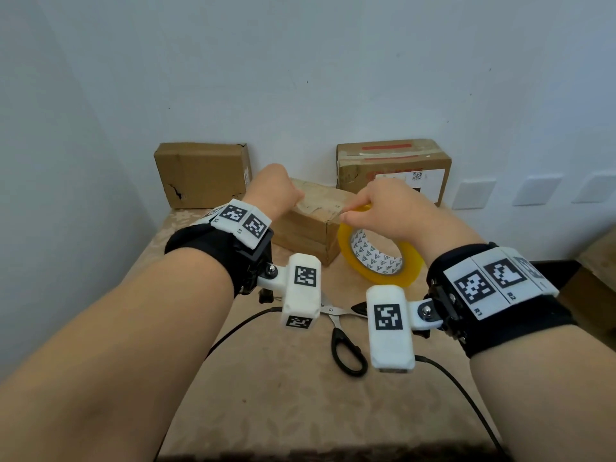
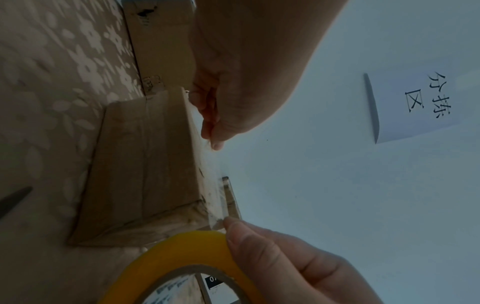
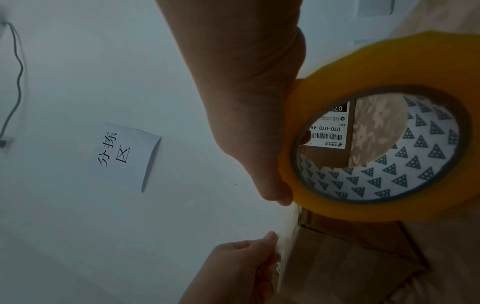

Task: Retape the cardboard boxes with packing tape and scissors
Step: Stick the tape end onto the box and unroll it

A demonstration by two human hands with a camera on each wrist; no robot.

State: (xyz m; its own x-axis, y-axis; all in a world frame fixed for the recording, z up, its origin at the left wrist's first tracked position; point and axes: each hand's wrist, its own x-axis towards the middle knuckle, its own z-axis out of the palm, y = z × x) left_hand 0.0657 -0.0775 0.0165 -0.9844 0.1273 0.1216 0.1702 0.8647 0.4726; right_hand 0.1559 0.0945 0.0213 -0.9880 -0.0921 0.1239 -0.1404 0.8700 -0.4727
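Observation:
A small cardboard box [image 1: 313,225] stands mid-table. My left hand [image 1: 298,199] pinches the free end of a clear tape strip [image 2: 207,181] at the box's top left edge. The strip runs along the top of the box to the yellow tape roll [image 1: 380,258]. My right hand [image 1: 350,213] grips this roll at the box's right corner, thumb on the rim; the roll hangs tilted beside the box. Black-handled scissors [image 1: 346,351] lie on the table in front, their blades partly hidden behind the wrist cameras. In the right wrist view the roll [image 3: 376,65] fills the right side.
Two larger cardboard boxes stand against the back wall, a plain one [image 1: 203,175] at left and a labelled one [image 1: 393,171] at right. The table [image 1: 300,405] has a floral cloth. Black cables [image 1: 233,331] trail across it. A paper sign [image 2: 415,107] hangs on the wall.

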